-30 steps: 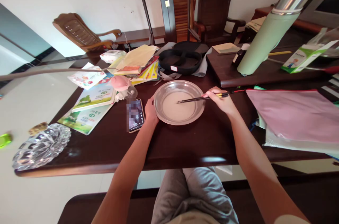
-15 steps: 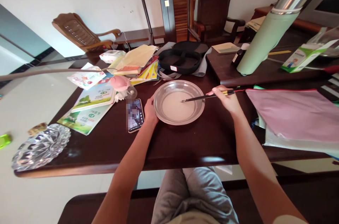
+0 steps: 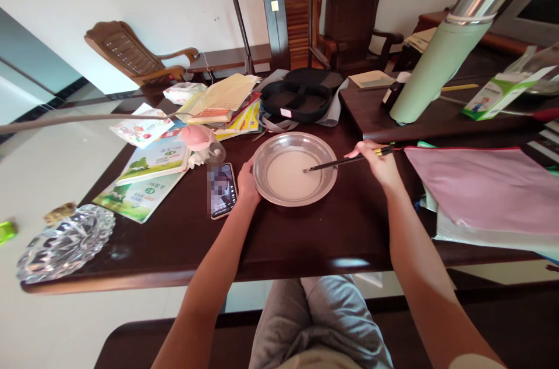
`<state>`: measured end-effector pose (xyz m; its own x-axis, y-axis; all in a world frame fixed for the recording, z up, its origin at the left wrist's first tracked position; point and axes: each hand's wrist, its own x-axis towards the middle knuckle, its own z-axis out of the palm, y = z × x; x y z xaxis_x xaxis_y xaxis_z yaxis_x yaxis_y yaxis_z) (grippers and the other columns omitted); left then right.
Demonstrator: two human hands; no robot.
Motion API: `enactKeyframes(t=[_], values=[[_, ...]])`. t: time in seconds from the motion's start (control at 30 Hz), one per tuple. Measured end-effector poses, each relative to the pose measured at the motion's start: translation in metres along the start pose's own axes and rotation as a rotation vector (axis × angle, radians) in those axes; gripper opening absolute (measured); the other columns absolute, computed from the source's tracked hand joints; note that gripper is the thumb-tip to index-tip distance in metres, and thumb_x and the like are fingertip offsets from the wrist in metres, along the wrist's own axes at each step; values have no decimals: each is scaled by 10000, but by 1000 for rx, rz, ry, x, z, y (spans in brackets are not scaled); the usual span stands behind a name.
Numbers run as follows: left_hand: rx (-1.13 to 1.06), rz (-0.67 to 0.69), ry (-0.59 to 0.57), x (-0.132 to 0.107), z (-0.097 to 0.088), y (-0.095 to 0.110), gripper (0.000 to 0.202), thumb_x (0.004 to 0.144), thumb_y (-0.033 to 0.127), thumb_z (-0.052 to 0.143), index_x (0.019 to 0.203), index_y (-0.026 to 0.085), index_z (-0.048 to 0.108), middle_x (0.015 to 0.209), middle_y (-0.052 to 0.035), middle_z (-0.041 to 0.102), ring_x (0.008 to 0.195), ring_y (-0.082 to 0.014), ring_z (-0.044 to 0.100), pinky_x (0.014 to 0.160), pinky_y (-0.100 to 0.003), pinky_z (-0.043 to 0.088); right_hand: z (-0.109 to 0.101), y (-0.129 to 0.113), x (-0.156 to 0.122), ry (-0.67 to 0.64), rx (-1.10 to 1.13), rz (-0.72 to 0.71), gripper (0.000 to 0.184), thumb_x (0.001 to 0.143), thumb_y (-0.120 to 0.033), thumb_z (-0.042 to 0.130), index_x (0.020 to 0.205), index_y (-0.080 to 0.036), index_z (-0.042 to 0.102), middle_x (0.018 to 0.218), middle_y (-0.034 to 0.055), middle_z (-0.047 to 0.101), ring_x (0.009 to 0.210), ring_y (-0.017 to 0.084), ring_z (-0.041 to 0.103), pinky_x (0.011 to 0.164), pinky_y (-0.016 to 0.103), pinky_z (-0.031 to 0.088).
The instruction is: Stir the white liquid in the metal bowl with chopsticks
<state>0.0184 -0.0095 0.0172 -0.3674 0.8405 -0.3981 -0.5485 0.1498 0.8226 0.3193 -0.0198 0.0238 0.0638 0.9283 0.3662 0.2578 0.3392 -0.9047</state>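
Note:
A round metal basin (image 3: 331, 181) stands on the dark table, with a pale, milky liquid (image 3: 288, 176) in it. My left hand (image 3: 247, 183) is closed on the basin's left rim; its fingers are partly hidden behind the wall. Over the right rim, my right hand (image 3: 375, 160) grips a pair of black chopsticks (image 3: 338, 162) with gold bands near the upper end. Their tips point left and reach the liquid near the middle of the basin. A phone (image 3: 222, 190) with a lit screen lies just left of my left hand.
Left of the basin are booklets (image 3: 144, 197), a pink-topped bottle (image 3: 196, 139) and a cut-glass dish (image 3: 72, 241). Behind it lies an open black case (image 3: 297, 101). A green thermos (image 3: 441, 66) stands on the raised surface at right, above a pink zip pouch (image 3: 476, 188).
My right hand has shifted slightly right, and the chopstick tips have moved a little right and down in the liquid. My left hand and the basin stay in place.

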Motion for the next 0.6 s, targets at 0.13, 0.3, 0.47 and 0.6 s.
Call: enactKeyframes(t=[0.13,0.3,0.47,0.6], values=[[-19,-7,-18,1,-1,-1,196,795,197,536,809,168,728,744,-28,754,902,-241,747,875,-347,597,6,-1,-2,-153,48,16,477,851,-698,667,695,-265,789,798,55,785,809,255,744,889,425,559],[-14,-6,-18,2,-2,-1,192,779,208,559,833,160,737,772,-37,766,913,-250,749,883,-348,598,8,0,0,-80,-22,-19,458,831,-711,681,746,-279,806,840,52,794,880,262,726,893,426,549],[-12,-10,-22,0,0,0,178,783,215,567,820,167,734,750,-30,760,882,-247,749,861,-351,604,3,-3,-1,-57,55,33,500,845,-711,664,636,-266,762,733,43,766,772,248,729,888,423,547],[-19,3,-29,0,0,0,212,801,192,542,843,152,746,723,-26,753,858,-233,747,864,-339,599,12,-1,-1,-189,19,-4,472,839,-711,671,740,-270,804,822,50,793,854,252,733,870,402,548]])
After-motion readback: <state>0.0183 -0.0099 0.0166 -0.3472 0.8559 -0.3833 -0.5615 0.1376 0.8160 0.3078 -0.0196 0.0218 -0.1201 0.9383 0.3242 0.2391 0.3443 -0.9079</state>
